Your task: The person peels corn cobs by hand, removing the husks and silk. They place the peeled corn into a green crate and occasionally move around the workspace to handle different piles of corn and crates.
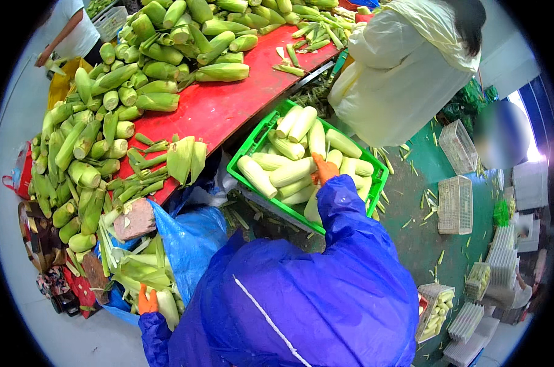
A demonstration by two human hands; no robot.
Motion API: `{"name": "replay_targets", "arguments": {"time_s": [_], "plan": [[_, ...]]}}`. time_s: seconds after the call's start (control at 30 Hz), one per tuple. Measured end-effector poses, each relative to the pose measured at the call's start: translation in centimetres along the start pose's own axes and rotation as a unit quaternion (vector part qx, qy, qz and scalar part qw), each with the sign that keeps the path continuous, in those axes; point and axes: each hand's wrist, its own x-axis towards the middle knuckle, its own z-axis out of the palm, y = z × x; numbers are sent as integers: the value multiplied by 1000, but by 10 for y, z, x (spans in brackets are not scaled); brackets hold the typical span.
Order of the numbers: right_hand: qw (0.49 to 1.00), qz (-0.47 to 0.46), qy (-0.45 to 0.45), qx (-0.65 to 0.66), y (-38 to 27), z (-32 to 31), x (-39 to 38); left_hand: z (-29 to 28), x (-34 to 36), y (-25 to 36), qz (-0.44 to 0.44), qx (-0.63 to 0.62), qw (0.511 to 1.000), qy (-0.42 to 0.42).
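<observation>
Firstly, a red table [222, 110] bore a heap of unhusked corn [157, 101]. Beside it stood a green crate [379, 186], filled with peeled cobs [294, 172]. A blue sheet [194, 235] lay near the table, with loose husks [139, 270] adjoining. The right hand [326, 169] was on the cobs inside the crate; whether it gripped one could not be determined. The left hand [147, 301] was against a pale cob [168, 309] beside the husks, its closure likewise unclear.
</observation>
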Motion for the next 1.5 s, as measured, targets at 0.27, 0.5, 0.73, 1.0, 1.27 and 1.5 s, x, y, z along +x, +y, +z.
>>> {"name": "replay_targets", "arguments": {"time_s": [0.27,0.5,0.73,1.0,1.27,1.5], "plan": [[989,-100,-33,99,-47,39,-85,28,-27,44,92,105,971,195],[892,82,-433,102,-56,129,-215,109,12,-15,-109,160,970,148],[844,47,-533,27,-81,167,-228,149,85,-104,-178,120,975,53],[885,-288,-343,-127,-224,298,-99,-1,17,-43,-150,-212,965,-47],[737,-448,-211,-460,-314,433,21,-43,-49,22,-168,62,958,224],[744,-328,-306,-495,-330,460,24,-34,-51,117,-192,-110,937,268]]}}
